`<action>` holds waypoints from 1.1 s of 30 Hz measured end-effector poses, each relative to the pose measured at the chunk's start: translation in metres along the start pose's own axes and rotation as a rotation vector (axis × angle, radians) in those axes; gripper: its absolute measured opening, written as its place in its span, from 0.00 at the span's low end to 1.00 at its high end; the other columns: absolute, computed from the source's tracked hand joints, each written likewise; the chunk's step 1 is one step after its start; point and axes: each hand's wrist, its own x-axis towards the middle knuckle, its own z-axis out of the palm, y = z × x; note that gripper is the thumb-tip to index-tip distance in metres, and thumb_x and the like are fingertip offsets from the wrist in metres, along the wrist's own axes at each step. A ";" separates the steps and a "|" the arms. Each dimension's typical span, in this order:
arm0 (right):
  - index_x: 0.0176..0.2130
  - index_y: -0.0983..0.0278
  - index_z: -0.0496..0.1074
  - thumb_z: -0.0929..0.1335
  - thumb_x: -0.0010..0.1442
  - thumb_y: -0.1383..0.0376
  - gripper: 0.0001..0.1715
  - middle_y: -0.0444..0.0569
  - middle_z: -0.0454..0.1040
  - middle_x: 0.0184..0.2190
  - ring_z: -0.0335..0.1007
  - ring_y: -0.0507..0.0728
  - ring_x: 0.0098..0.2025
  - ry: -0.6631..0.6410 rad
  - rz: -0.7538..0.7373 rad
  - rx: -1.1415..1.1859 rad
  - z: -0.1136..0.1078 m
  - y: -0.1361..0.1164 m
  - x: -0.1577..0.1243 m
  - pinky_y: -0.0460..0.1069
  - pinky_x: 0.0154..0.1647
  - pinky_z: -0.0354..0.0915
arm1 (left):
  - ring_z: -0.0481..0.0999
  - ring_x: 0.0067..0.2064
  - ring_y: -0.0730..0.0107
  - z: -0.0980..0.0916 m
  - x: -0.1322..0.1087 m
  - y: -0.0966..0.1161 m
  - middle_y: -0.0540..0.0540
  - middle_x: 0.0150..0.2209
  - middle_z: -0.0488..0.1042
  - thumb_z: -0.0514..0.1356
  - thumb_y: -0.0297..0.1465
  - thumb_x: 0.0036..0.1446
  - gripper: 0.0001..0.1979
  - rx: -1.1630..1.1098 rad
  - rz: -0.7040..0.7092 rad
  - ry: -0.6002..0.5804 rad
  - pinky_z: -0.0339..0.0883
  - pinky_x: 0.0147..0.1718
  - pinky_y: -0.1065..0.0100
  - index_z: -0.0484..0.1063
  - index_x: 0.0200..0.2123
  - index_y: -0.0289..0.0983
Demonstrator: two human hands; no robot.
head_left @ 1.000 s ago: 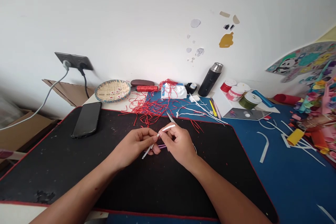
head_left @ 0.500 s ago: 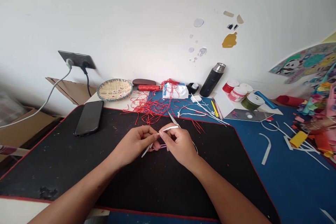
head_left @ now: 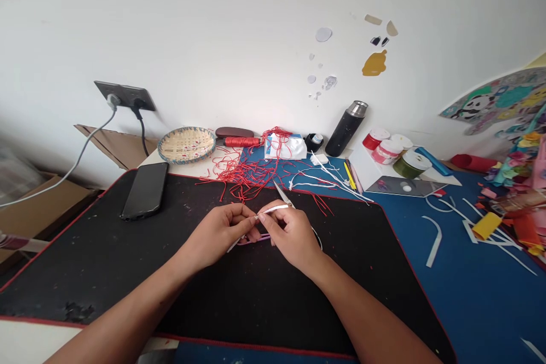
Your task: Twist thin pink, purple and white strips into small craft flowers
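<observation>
Over the black desk mat (head_left: 128, 273), my left hand (head_left: 222, 233) and my right hand (head_left: 290, 233) meet, both pinched on a thin white paper strip (head_left: 273, 209). The strip runs from below my left fingers up past my right thumb. A purple strip (head_left: 262, 237) shows between the hands, low down. A pair of scissors (head_left: 284, 193) pokes out behind my right hand, its blades pointing away; the handles are hidden by the hand.
A black phone (head_left: 145, 190) lies at the mat's far left. Cut red cords (head_left: 247, 173) pile up beyond the hands. A woven basket (head_left: 186, 145), black flask (head_left: 350, 128), tape rolls (head_left: 390, 153) and paper scraps (head_left: 490, 222) crowd the back and right.
The hands hold almost still on the white strip; its lower end has drawn in a little under my left hand. The camera has shifted slightly.
</observation>
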 end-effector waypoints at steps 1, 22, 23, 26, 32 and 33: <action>0.33 0.63 0.76 0.67 0.69 0.62 0.13 0.49 0.80 0.37 0.66 0.49 0.23 -0.002 0.000 -0.005 0.000 -0.001 0.000 0.44 0.21 0.59 | 0.78 0.31 0.63 0.000 0.000 0.000 0.44 0.30 0.83 0.64 0.48 0.58 0.18 0.006 0.002 0.005 0.70 0.33 0.66 0.76 0.32 0.38; 0.48 0.61 0.77 0.67 0.69 0.60 0.12 0.43 0.78 0.27 0.68 0.50 0.21 -0.103 0.028 0.081 0.000 -0.004 -0.003 0.45 0.24 0.62 | 0.74 0.26 0.68 -0.001 0.004 -0.009 0.48 0.26 0.81 0.68 0.43 0.54 0.15 -0.082 -0.010 0.088 0.62 0.26 0.71 0.75 0.31 0.38; 0.48 0.61 0.77 0.66 0.70 0.60 0.13 0.43 0.79 0.28 0.68 0.49 0.20 -0.105 0.036 0.110 0.000 -0.004 -0.003 0.44 0.23 0.62 | 0.75 0.26 0.68 -0.001 0.004 -0.009 0.48 0.26 0.81 0.69 0.44 0.54 0.15 -0.093 -0.010 0.088 0.62 0.25 0.71 0.75 0.31 0.38; 0.44 0.62 0.76 0.66 0.69 0.58 0.12 0.43 0.78 0.27 0.66 0.48 0.19 -0.099 0.072 0.213 0.000 -0.005 -0.001 0.44 0.20 0.61 | 0.77 0.28 0.66 0.000 0.003 -0.008 0.48 0.27 0.81 0.68 0.46 0.55 0.17 -0.100 0.019 0.074 0.64 0.28 0.70 0.75 0.33 0.38; 0.39 0.63 0.73 0.70 0.66 0.55 0.13 0.42 0.77 0.25 0.64 0.47 0.17 -0.081 0.147 0.356 -0.001 -0.004 0.003 0.43 0.18 0.59 | 0.80 0.34 0.61 0.003 0.000 -0.001 0.46 0.30 0.81 0.65 0.51 0.57 0.21 -0.090 0.071 0.028 0.70 0.35 0.66 0.75 0.34 0.38; 0.39 0.63 0.72 0.70 0.66 0.55 0.14 0.42 0.77 0.25 0.64 0.47 0.17 -0.081 0.157 0.366 -0.001 -0.004 0.003 0.43 0.17 0.59 | 0.80 0.35 0.60 0.003 0.000 -0.001 0.46 0.31 0.81 0.65 0.51 0.57 0.21 -0.090 0.068 0.021 0.70 0.36 0.65 0.75 0.35 0.38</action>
